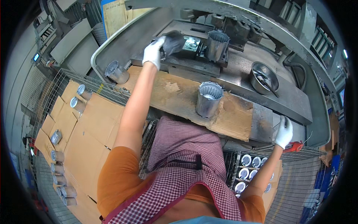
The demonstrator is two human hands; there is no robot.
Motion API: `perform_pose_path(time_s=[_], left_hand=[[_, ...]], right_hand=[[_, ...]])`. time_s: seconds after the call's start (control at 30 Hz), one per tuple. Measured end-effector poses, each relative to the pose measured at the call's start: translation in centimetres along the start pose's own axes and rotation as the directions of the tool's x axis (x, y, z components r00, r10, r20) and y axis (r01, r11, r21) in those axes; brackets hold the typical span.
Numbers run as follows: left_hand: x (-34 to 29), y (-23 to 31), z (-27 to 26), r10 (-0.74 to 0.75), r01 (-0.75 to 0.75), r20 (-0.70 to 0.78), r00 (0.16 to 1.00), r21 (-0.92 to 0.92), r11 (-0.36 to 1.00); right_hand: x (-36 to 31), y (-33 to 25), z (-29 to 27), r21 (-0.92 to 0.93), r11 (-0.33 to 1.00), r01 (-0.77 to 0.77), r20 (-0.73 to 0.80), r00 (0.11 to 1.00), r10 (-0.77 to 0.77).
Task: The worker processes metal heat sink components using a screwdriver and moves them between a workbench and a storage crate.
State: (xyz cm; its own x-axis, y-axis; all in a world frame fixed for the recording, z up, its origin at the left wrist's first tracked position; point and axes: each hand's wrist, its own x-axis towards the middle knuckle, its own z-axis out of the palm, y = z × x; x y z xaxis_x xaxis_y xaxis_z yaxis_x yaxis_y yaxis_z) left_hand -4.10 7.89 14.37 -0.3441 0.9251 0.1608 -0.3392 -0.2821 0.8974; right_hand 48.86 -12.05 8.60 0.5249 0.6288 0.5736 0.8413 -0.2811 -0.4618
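Note:
My left hand [153,54], in a white glove, is closed on a dark grey, rag-like thing [173,42] smeared by motion, so its kind is unclear. It hovers over the machine bed beside a bright wet-looking plate [191,43]. Right of that plate, a ribbed metal cup [218,45] stands upright in the machine's fixture. A second ribbed cup [209,100] stands on the cardboard in front of me. My right hand [285,132], also gloved, is off to the right with fingers stretched out and nothing visible in it, near a red-handled tool [294,146].
A steel bowl [264,77] with a brush-like tool sits on the bed. Another metal cup [117,72] leans at the left tray wall. Several cups [77,104] rest on cardboard [97,119] at left. At lower right, a wire basket holds rows of round ribbed parts [244,173].

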Motion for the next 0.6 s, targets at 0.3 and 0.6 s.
perform_pose_path(time_s=[0.3, 0.6], left_hand=[[4.9, -5.7, 3.6, 0.187, -0.218, 0.129, 0.974, 0.765, 0.606], [6.6, -5.8, 3.4, -0.093, -0.254, 0.247, 0.965, 0.964, -0.082]], right_hand=[[-1.3, 6.2, 1.4, -0.088, 0.984, -0.153, -0.068, 0.987, 0.147], [-1.2, 7.3, 2.1, -0.097, 0.993, -0.071, -0.166, 0.985, 0.055]])
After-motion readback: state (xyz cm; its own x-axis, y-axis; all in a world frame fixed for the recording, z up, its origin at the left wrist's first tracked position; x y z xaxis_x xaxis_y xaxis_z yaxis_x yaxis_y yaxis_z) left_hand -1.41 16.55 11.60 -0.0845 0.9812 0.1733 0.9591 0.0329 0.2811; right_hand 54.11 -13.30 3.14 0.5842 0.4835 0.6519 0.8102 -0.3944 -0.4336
